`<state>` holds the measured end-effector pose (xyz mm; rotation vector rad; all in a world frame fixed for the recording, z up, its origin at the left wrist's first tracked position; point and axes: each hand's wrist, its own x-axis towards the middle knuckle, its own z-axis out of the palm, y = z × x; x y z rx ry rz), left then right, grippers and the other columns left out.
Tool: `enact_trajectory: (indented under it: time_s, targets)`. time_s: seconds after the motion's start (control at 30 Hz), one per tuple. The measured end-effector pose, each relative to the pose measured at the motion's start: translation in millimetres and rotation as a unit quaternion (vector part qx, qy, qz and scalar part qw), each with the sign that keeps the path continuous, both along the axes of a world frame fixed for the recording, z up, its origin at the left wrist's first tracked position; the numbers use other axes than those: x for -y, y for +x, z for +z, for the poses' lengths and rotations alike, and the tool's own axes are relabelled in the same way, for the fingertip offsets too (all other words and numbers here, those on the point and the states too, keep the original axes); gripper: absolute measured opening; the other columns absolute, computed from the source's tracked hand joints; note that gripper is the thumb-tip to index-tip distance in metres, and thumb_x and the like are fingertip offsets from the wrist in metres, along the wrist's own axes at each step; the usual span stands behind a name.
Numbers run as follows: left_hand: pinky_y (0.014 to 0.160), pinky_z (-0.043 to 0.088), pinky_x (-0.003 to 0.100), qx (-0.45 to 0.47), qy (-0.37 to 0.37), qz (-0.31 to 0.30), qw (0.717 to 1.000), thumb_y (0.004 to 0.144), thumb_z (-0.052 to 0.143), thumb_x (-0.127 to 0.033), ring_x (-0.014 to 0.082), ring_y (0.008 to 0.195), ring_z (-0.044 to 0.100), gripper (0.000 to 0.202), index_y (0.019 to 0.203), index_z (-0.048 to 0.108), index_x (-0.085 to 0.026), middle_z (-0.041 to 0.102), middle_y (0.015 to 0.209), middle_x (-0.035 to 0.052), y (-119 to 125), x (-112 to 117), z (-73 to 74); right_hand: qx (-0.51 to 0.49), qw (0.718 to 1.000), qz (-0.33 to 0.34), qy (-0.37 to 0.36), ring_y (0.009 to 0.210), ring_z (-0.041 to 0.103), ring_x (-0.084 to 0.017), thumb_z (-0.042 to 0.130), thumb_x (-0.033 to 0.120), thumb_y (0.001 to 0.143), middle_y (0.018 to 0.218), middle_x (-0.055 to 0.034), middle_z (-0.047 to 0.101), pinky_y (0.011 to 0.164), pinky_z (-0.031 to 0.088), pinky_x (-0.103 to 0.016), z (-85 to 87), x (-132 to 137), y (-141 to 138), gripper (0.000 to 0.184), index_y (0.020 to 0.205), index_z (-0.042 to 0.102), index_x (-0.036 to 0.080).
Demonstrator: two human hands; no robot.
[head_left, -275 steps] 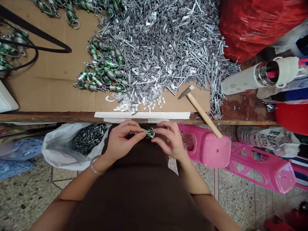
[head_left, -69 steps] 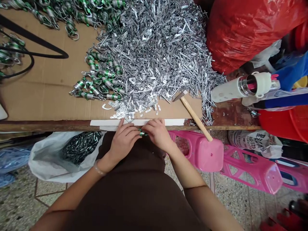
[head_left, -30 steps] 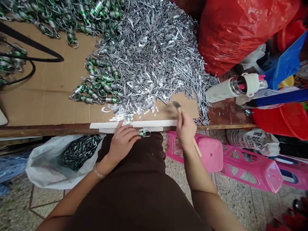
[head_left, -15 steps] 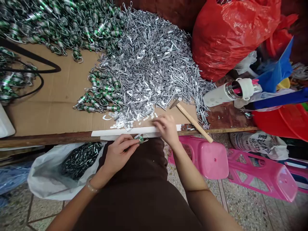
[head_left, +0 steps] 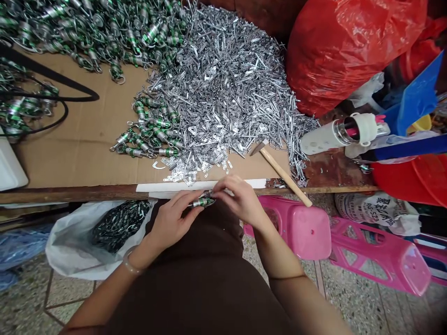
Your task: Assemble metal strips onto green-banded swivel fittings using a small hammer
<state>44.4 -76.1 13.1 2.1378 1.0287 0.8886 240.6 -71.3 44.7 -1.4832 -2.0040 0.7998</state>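
My left hand (head_left: 171,221) and my right hand (head_left: 237,197) meet over my lap, just below the table edge. Both pinch a small metal fitting with a green band (head_left: 202,202), and my fingers partly hide its far end. Beyond the hands lies a large pile of silver metal strips and pins (head_left: 223,93) on brown cardboard (head_left: 77,158). Green-banded assembled fittings (head_left: 153,125) lie heaped along the pile's left side. A wooden-handled hammer (head_left: 279,168) rests on the cardboard to the upper right of my right hand.
A white strip (head_left: 200,185) runs along the wooden table edge (head_left: 70,195). A red plastic bag (head_left: 338,56) and a white bottle (head_left: 324,143) stand at the right. Below are a white bag of dark fittings (head_left: 70,251) and a pink plastic stool (head_left: 307,232).
My right hand has let go of the hammer, which now lies on the cardboard, and has returned to the fitting. Both hands now pinch it. The view has shifted slightly.
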Motion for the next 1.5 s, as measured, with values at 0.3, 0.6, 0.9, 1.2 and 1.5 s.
enact_trajectory:
  time_s: [0.3,0.6,0.9,1.2,1.5]
  targets:
    - [0.064,0.050,0.018,0.076,-0.057,-0.031,0.995,0.083,0.055,-0.015,0.0089,0.073,0.058,0.013,0.090,0.065,-0.019,0.058,0.083,0.0026,11,-2,11.1,-0.053,0.993,0.038,0.096,0.082,0.058,-0.013,0.052,0.023,0.087,0.085,-0.0012,0.065,0.076,0.045,-0.028,-1.7,33,5,0.008,0.092,0.058,0.022]
    - [0.051,0.047,0.015,0.109,-0.184,0.076,0.974,0.079,0.060,-0.023,0.0094,0.069,0.058,0.011,0.083,0.068,-0.019,0.058,0.079,0.0013,20,5,3.7,0.054,0.969,-0.164,0.174,0.075,0.055,-0.015,0.057,0.028,0.084,0.077,-0.0006,0.066,0.074,0.037,-0.034,-22.9,50,-11,0.009,0.084,0.066,0.028]
    - [0.066,0.048,0.019,0.044,-0.099,0.061,0.992,0.081,0.056,-0.022,0.0101,0.072,0.059,0.012,0.086,0.067,-0.019,0.060,0.078,0.0010,23,7,7.3,0.090,0.963,-0.168,0.191,0.076,0.055,-0.015,0.056,0.031,0.085,0.077,0.0010,0.067,0.077,0.031,-0.035,-27.2,51,-11,0.009,0.084,0.066,0.030]
    - [0.095,0.047,0.036,-0.044,0.099,-0.024,0.994,0.085,0.053,-0.018,0.0128,0.083,0.062,0.017,0.098,0.064,-0.023,0.066,0.085,0.0010,10,5,-16.7,0.028,0.995,-0.084,-0.043,0.080,0.054,-0.016,0.054,0.025,0.086,0.079,0.0005,0.067,0.077,0.035,-0.032,-27.3,39,-7,0.011,0.081,0.063,0.023]
    - [0.109,0.024,0.056,-0.163,0.211,-0.030,0.963,0.084,0.057,-0.023,0.0210,0.100,0.056,0.030,0.113,0.057,-0.027,0.066,0.095,0.0027,7,-5,-53.3,0.109,0.979,-0.135,-0.107,0.083,0.050,-0.019,0.061,0.029,0.080,0.079,-0.0020,0.064,0.076,0.030,-0.033,-43.8,16,-10,0.010,0.075,0.067,0.023]
